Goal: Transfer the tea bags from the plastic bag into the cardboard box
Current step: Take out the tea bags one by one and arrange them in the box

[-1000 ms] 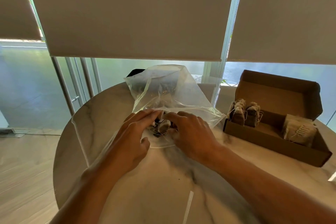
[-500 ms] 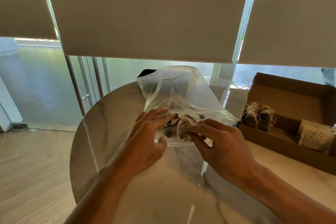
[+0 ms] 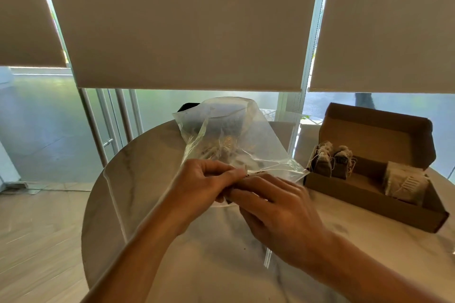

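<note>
A round marble table (image 3: pixel 152 204) stands before a window with lowered roller blinds (image 3: pixel 187 22). The plastic bag (image 3: pixel 231 140) lies at table centre, its long axis running away from the viewer, mouth at the near end. The left hand (image 3: pixel 204 184) and right hand (image 3: pixel 278 211) meet at that mouth, fingers pinched together on bag contents; exactly what they grip cannot be told. The open cardboard box (image 3: pixel 374 177) sits to the right, holding tea bags (image 3: pixel 332 160).
</note>
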